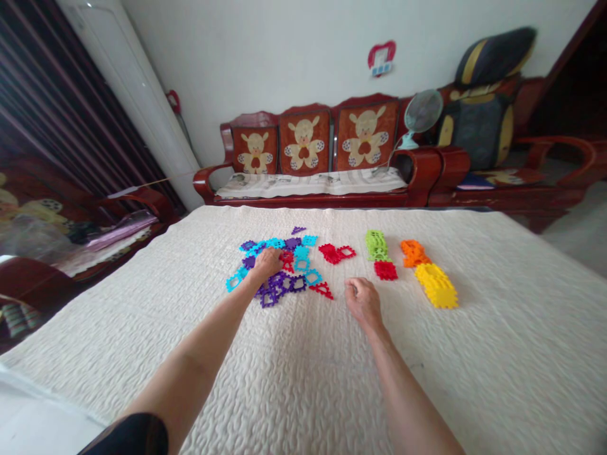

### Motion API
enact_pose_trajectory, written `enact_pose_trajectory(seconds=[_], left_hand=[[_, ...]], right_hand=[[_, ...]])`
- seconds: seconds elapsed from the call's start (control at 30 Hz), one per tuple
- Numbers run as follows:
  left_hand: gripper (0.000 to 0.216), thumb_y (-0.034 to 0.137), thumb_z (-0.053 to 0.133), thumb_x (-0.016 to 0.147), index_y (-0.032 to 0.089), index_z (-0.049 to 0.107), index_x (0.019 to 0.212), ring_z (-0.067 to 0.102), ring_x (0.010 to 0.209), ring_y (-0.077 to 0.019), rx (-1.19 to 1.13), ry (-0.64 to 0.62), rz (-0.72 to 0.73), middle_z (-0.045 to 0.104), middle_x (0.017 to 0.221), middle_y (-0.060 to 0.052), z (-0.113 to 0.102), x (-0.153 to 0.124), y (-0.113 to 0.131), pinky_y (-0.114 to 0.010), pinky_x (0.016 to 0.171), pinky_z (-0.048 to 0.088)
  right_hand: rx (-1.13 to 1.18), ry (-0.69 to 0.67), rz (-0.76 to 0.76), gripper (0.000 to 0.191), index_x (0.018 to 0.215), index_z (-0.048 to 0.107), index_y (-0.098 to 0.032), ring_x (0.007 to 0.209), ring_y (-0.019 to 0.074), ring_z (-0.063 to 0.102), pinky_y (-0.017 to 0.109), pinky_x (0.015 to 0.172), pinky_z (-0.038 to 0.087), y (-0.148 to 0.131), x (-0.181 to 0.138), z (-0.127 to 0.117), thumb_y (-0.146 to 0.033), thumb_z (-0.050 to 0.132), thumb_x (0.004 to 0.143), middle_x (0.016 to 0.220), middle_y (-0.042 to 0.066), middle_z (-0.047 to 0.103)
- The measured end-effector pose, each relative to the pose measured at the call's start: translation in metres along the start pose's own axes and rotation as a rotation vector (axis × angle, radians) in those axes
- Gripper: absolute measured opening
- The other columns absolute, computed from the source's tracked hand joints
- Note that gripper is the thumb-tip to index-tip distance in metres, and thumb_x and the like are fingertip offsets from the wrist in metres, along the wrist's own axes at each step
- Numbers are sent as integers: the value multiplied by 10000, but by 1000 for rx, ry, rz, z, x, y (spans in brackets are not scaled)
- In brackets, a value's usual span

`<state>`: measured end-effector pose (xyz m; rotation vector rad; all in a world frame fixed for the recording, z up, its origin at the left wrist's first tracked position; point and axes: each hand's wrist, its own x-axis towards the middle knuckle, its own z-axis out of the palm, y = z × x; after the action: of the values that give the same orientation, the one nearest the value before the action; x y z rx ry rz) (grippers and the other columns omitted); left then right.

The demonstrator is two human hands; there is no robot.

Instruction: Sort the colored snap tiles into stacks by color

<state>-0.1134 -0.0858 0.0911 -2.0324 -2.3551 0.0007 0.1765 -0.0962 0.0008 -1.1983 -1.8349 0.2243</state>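
Purple pieces (281,282) and blue pieces (301,253), notched along their edges, lay mixed in a loose heap on the quilted cover (294,379) in the head view, the only one I had. The left hand (268,260) was over that heap, fingers bent down, with a red piece (287,258) just beside it. From my remote seat I could not tell whether those fingers had hold of anything, since the back of the hand hid their tips. The right hand (363,298) was low over the cover, its fingers loosely curled; I saw nothing sticking out, but the inside of the curl was hidden too. A red triangle (323,290) lay between the heap and that hand, with a red cluster (331,253) farther off. To the right were a green stack (377,245), a red stack (386,271) close against it, orange pieces (413,253) and a yellow stack (436,285).

I worried most about the heap: its toothed edges could catch, so lifting one piece might drag a neighbour along. If the right hand swung outward, it could knock the red stack, and a brushing forearm might spread the yellow one.
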Motion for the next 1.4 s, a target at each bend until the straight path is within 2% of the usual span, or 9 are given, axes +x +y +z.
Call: enact_pose_trajectory(seconds=[0.1,0.27,0.4,0.57,0.67,0.9,1.03,1.2,1.4], left_hand=[[406,260,469,860,255,655,1221,629,960,-236,-25,33,8,671,1069,-103,8,1,-2,-305,810,483],[392,202,445,867,262,672,1182,621,977,-235,13,-5,22,663,1089,-97,6,6,-2,-310,808,486],[363,215,432,898,230,664,1176,631,973,-223,47,4,152,678,1066,-103,1,7,-8,-307,835,476],[353,256,379,950,200,687,1115,645,912,-178,-28,194,140,699,966,-85,2,9,-6,-259,830,465],[361,244,405,934,226,674,1175,652,897,-168,-137,247,145,711,973,-61,7,14,15,-241,811,471],[360,224,445,909,194,660,1196,653,989,-197,-259,160,208,705,1066,-92,12,28,94,-278,873,478],[434,217,496,887,171,554,1314,624,1065,-207,-311,196,215,675,1148,-111,17,23,112,-301,934,465],[362,194,459,889,176,623,1211,619,1052,-196,-303,219,227,655,1172,-103,22,-2,93,-298,928,475],[324,196,448,893,186,661,1137,593,1069,-205,-196,216,80,655,1127,-95,8,-25,23,-319,975,442]], right_hand=[[1,5,-3,233,836,666,-178,828,211,607,322,810,454,0,0,0,-166,443,772,848,88,694],[2,-8,-7,231,833,665,-180,834,212,608,320,802,453,0,1,-1,-178,439,786,843,89,691],[10,-13,3,225,833,666,-180,836,209,609,315,804,451,-1,0,-2,-172,446,784,843,86,691],[5,-1,23,233,835,667,-177,842,204,606,312,813,446,-2,0,0,-146,445,773,858,88,693],[11,-4,23,228,830,666,-181,839,201,604,310,815,444,-1,-1,1,-141,449,772,850,81,692],[19,-18,24,222,833,667,-188,840,200,602,308,806,445,-5,-1,-3,-138,456,784,849,73,688],[24,-8,16,233,828,666,-194,842,198,601,310,813,446,-5,0,-3,-135,444,784,847,71,690],[6,-15,6,224,815,667,-187,834,208,604,322,809,449,-1,0,-1,-164,448,777,836,82,691],[-10,-33,-3,233,818,667,-181,818,209,605,323,794,451,4,2,0,-197,439,772,832,86,693]])
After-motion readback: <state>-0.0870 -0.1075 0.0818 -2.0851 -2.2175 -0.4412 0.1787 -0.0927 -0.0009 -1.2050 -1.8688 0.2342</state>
